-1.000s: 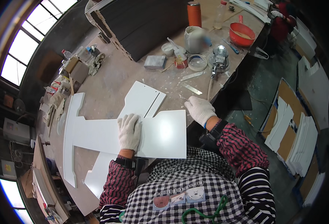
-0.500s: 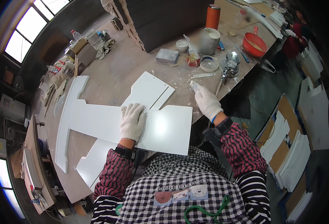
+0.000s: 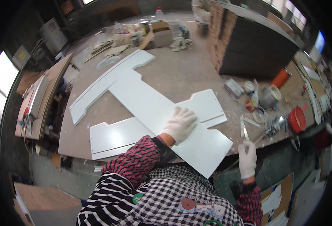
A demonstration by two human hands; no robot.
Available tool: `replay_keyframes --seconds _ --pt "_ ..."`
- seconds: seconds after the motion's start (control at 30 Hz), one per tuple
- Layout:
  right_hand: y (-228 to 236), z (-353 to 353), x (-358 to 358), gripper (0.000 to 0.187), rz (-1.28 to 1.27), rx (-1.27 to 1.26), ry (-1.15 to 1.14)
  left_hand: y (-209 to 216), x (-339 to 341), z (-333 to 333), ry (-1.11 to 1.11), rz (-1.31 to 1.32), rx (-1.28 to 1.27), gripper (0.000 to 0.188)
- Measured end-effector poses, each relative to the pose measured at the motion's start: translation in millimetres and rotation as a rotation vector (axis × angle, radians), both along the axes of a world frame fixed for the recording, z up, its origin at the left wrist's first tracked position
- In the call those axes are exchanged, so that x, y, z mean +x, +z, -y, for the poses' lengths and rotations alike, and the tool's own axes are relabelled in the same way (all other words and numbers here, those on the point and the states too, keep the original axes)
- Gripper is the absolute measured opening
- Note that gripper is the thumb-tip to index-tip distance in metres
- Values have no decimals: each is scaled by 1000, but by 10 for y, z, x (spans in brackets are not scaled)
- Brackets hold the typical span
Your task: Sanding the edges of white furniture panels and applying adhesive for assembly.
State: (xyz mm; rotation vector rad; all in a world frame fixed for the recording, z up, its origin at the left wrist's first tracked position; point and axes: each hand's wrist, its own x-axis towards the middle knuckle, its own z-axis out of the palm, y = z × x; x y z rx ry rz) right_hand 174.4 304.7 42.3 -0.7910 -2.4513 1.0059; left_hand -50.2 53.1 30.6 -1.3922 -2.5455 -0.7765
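My left hand (image 3: 181, 122), in a white knit glove, lies flat with fingers stretched on a glossy white panel (image 3: 205, 147). This panel crosses over another white panel (image 3: 113, 135), whose far end with a dark groove shows on the right. Its far-left end meets a long, narrow white panel (image 3: 111, 81) with shaped ends. Right of the panels, at the table's near edge, my gloved right hand (image 3: 247, 160) is closed around a thin, pale scraper-like blade (image 3: 244, 130). Its handle is hidden in the fingers. A flat metal strip (image 3: 251, 121) lies just beyond the blade.
Behind the strip stand a grey pot (image 3: 269, 98), a roll of tape (image 3: 260, 116), a metal power tool (image 3: 274, 125) and a red bowl (image 3: 297, 118). A large dark block (image 3: 256, 47) occupies the far right. Boxes and bottles (image 3: 160, 35) crowd the far edge.
The view has swung left, so the table appears turned. My left hand remains flat on the white panel. My right hand still grips the blade, which now shows more of its length.
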Motion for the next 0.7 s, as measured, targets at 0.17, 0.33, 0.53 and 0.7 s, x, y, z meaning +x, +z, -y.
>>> replay_keyframes --seconds 0.17,0.33,0.53,0.7 --pt "-699 200 784 39 -9 -1268 99 16 50 -30 8 9 35 25" --pt "-447 788 451 65 -71 -1542 314 46 65 73 36 104 31 32" --pt "-555 887 250 56 -47 -1479 419 143 268 469 -88 657 104 42" --pt "-370 905 238 51 5 -1383 366 30 448 1167 121 1058 389 40"
